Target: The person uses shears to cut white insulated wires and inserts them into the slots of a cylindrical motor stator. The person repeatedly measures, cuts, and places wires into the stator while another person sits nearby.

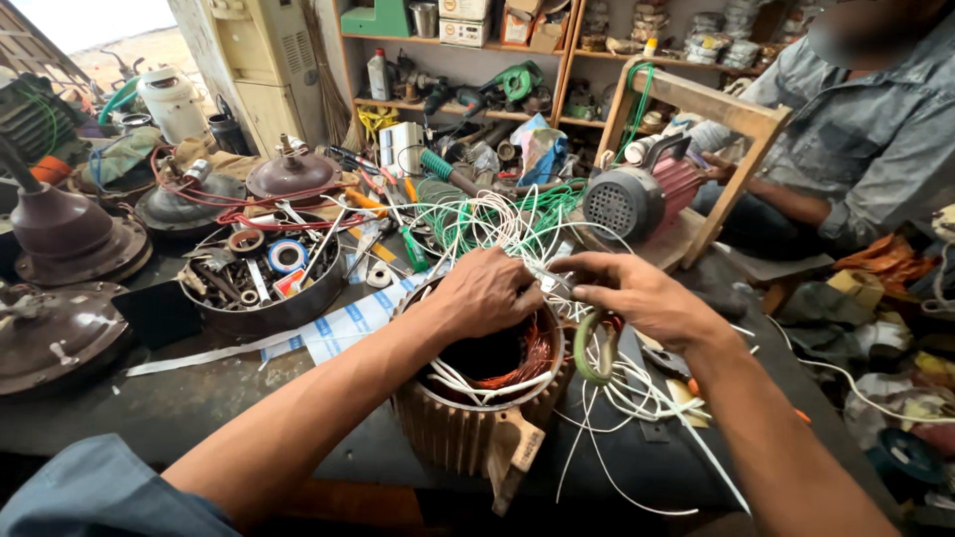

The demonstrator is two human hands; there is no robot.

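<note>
A ribbed motor stator [468,428] stands on the dark workbench, its copper windings [522,363] showing inside with white leads. My left hand [485,293] rests on the stator's far rim, fingers curled onto white wires [497,224]. My right hand [637,293] is beside it, pinching the same wire bundle at the fingertips. A green-handled tool [594,348], probably scissors, hangs from the right hand's fingers. Loose white wires [637,398] trail across the bench to the right.
A round tray of small parts and tape rolls [264,273] sits left. Brown fan motor housings [70,234] lie further left. Green and white wire tangles [477,214] lie behind. Another person in a grey shirt [865,129] sits at right by a grey-red motor [637,194]. Shelves stand behind.
</note>
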